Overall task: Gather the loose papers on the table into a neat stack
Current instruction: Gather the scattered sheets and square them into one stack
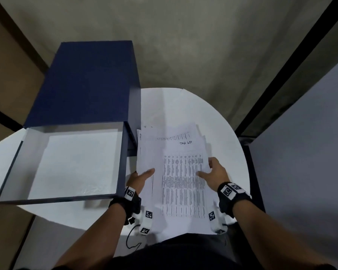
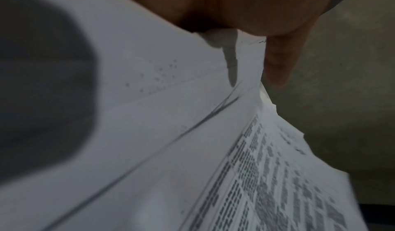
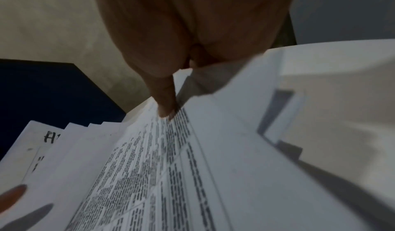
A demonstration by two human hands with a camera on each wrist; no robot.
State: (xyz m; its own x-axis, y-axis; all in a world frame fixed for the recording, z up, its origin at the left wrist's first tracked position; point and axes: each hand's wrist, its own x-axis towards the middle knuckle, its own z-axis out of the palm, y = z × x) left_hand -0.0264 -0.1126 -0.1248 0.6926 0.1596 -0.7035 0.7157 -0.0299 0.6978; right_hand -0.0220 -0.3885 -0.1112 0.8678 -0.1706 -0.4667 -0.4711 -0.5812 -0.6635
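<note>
Clearly the papers (image 1: pixel 176 168) are mostly gathered: they sit in one bundle above the white table (image 1: pixel 222 133), just right of the open blue box (image 1: pixel 72 164), but the far edges are fanned and stepped, so squaring them up is, I'd say, what remains. The left hand (image 1: pixel 140 179) pinches the bundle's left edge, thumb on top; the right hand (image 1: pixel 216 172) pinches the right edge likewise. The right wrist view shows staggered sheet corners and a handwritten heading that the head view blurs; the head view alone shows the box.
</note>
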